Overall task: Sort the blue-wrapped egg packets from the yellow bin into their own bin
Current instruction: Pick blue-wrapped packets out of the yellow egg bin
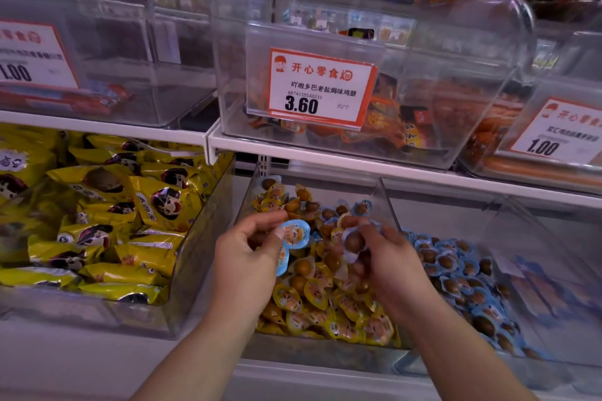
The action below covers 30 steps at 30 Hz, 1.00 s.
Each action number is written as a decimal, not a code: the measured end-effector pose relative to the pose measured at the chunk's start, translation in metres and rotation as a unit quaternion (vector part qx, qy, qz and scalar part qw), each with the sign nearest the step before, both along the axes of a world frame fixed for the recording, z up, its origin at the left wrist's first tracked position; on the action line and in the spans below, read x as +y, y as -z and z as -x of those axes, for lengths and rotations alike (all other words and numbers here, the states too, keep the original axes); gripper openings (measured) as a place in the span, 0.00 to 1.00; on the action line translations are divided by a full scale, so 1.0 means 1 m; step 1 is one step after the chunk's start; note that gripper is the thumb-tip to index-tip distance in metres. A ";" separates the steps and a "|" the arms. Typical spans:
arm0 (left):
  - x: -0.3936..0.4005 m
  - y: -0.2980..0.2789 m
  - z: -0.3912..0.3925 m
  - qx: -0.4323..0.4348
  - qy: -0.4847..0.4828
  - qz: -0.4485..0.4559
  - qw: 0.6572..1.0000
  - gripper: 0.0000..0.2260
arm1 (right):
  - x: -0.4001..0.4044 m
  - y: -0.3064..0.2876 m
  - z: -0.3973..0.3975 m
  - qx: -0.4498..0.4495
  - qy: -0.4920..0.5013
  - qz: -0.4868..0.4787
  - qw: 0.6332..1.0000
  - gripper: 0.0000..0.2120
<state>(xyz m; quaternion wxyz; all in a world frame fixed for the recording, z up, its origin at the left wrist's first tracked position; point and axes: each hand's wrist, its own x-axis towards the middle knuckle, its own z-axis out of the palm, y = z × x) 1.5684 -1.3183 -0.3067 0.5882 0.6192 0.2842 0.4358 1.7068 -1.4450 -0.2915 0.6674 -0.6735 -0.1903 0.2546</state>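
While both hands sit over the yellow bin point(247, 192), I see my left hand point(250, 257) pinching blue packets point(294, 234), my right hand point(391, 257) curled round another egg packet point(353, 242), wrapper pale, looks blue. Blue bin point(508, 257) lies just right of the right hand. Best carry right, clear the divider point(389, 202), drop both. More blue ones point(361, 207) beyond the fingers.

- Even, fairly bright shop light from overhead; soft shadows only.
- Pale glare on the clear bins point(469, 52).
- Edges bowed and smeared; upper shelves blurred.
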 end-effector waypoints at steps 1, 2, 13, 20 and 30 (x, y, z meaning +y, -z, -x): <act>-0.003 0.000 -0.001 -0.017 -0.003 0.016 1.000 0.13 | 0.000 -0.004 0.004 0.092 -0.014 -0.030 0.995 0.16; -0.007 0.000 -0.004 -0.035 0.000 0.033 0.999 0.13 | 0.001 -0.008 0.010 0.166 -0.036 -0.044 0.985 0.18; -0.038 -0.001 -0.010 0.106 -0.021 -0.261 0.959 0.10 | 0.015 -0.014 0.070 0.367 -0.068 -0.144 0.917 0.21; -0.048 0.000 -0.012 0.109 0.079 -0.348 0.928 0.21 | 0.000 -0.030 0.041 0.314 -0.009 -0.142 0.939 0.17; -0.033 0.018 -0.012 0.311 0.137 -0.366 0.866 0.16 | -0.080 -0.024 -0.092 0.039 0.217 0.084 0.972 0.24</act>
